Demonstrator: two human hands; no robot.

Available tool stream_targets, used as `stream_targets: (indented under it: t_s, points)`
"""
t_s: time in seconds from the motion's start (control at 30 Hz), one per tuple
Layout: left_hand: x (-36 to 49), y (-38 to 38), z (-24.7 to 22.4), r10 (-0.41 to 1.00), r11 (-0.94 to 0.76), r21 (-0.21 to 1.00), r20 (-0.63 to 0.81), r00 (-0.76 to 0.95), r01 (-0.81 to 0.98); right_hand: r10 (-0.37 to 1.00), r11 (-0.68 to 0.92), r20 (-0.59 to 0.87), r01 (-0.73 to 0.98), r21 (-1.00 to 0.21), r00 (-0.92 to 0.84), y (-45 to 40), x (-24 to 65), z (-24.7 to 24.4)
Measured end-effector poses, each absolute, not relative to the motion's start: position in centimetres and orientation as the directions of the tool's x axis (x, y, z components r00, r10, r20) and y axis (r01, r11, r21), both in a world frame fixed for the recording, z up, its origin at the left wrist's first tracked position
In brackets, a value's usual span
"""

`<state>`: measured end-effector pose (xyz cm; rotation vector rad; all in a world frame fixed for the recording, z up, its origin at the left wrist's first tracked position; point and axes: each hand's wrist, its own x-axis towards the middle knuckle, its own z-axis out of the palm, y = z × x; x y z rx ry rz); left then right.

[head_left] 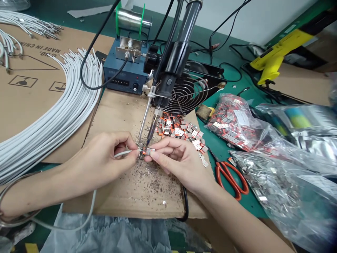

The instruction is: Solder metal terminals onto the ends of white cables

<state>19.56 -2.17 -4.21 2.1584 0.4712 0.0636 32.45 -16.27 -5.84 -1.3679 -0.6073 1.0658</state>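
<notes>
Between thumb and fingers, my left hand point(112, 156) pinches a white cable point(122, 153) close to its end. A small metal USB connector point(150, 151) with an orange part is pinched in my right hand point(175, 158). The cable's end meets the connector under the dark tip of the soldering iron point(152, 131). Beside that tip, the bent metal solder feed tube point(144, 121) comes down. Whether the tip touches the joint is too small to tell. The cable loops below my left wrist.
Loose connectors point(184, 131) lie right of the iron, before a fan point(184, 92). Red-handled scissors point(231, 179) and plastic bags of parts point(279, 189) are on the right. A white cable bundle point(76, 95) curves along the left. Behind stands a blue solder feeder point(125, 75).
</notes>
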Motion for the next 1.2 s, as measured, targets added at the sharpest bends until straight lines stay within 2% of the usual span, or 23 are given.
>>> stream_targets:
  t_s: [0.9,1.2]
  points:
    - [19.59,-1.99,-4.43,0.331,-0.54,0.791,-0.117,0.936,0.289,0.836,-0.172,-0.258,-0.215,-0.961,0.485,-16.37,32.38,-5.97]
    - [19.24,-2.32,-4.4,0.325,-0.528,0.798,-0.128,0.937,0.292,0.865,-0.174,-0.25,-0.207,-0.963,0.436,-16.72,32.52,-5.75]
